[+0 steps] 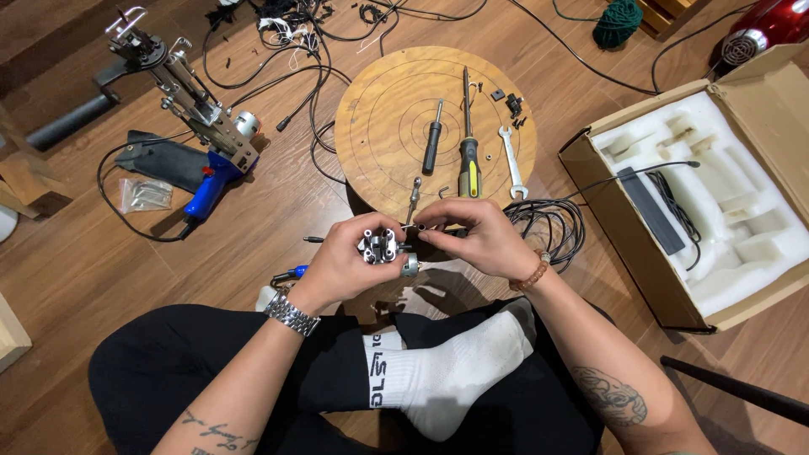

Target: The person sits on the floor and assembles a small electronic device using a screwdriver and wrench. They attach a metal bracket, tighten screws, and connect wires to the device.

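Observation:
My left hand (341,263) grips a small silver metal block (378,247) with several holes, held just above my crossed legs. My right hand (474,238) pinches a thin metal rod (424,227) and holds it against the block's right side. A slim metal arm (413,199) sticks up from the block toward the round wooden board (379,109). On the board lie a black-handled driver (432,137), a black and yellow screwdriver (467,143), a small wrench (511,162) and a few small black parts (508,103).
A blue-handled tufting machine (198,126) lies on the wood floor at left beside a black pouch (160,158) and a bag of screws (145,194). An open cardboard box (708,181) with white foam sits at right. Black cables (548,223) coil near my right wrist.

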